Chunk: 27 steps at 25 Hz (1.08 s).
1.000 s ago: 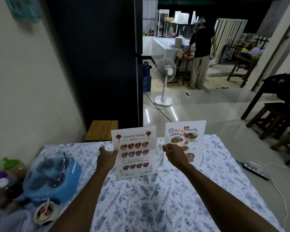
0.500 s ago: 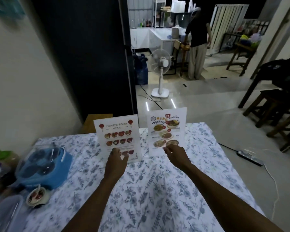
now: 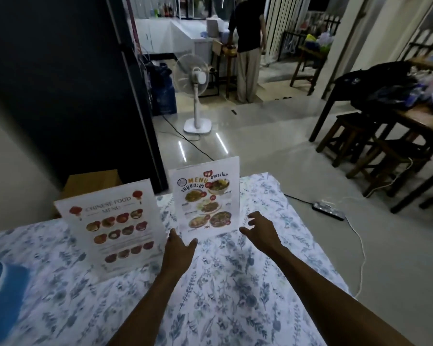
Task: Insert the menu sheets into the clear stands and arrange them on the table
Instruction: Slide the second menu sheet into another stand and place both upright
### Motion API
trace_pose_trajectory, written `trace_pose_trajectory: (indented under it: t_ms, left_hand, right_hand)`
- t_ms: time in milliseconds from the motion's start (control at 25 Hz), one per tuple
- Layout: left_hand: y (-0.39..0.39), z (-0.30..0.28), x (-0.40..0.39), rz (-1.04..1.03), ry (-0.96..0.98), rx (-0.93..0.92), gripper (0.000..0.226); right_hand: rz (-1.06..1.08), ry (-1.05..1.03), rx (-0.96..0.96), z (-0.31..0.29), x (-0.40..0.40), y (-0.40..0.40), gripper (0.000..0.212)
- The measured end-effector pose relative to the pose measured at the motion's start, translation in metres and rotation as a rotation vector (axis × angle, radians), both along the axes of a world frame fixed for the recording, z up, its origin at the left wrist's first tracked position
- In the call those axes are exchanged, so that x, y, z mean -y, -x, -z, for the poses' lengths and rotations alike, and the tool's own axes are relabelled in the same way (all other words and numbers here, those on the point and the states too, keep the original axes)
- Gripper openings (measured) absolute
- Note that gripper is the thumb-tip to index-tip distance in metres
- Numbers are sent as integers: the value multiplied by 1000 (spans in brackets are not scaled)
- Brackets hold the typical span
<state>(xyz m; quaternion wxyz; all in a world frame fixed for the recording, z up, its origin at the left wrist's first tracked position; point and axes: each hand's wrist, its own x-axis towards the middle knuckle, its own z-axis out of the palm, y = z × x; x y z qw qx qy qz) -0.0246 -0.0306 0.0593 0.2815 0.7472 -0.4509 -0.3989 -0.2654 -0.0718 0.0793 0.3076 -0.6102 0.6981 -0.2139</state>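
Note:
Two clear stands with menu sheets in them stand upright on the table with the floral cloth (image 3: 223,290). The Chinese food menu stand (image 3: 113,228) is on the left. The Thai menu stand (image 3: 206,197) is on the right, near the table's far edge. My left hand (image 3: 179,248) hovers between the two stands, fingers apart, holding nothing. My right hand (image 3: 259,229) is just right of the Thai stand's base, open and not touching it.
A blue container (image 3: 0,293) sits at the table's left edge. Beyond the table stand a wooden stool (image 3: 90,182), a white pedestal fan (image 3: 194,91) and a dark partition (image 3: 73,83). A person stands far back. A power strip (image 3: 329,210) and stools (image 3: 360,138) are on the right.
Both hands have let go of the stands and drawn back a little. The view has shifted left and closer, so the stands look larger and the blue container is now mostly out of frame.

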Motion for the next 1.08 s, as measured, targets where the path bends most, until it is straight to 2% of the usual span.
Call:
trace_pose_trajectory:
  t_ms: [120,280,360,480,560,840,1080]
  left_hand:
    - [10,17,13,-12,-14,25,90]
    - [17,24,27,-119,26,80,88]
    - [18,29,38,-159,80,104,79]
    - [21,32,51,-222,143,245,50]
    - [27,30,58,-248,162,335,41]
    - [113,13,130,-220,318,314,40]
    - [171,24,205,-154,285,277,48]
  right_hand:
    - [12,-55,14,22,21,-5,70]
    - [-10,-88,24,39,44,-7,73]
    - [-71,-29,53,45,53,-9,64]
    - [-205,15,60,51,68,-4,42]
    - [-264,10,58,50,85,9,42]
    - [-302,113,-32,24,181,102,23]
    - [-255,180,-57,33,244,177,21]
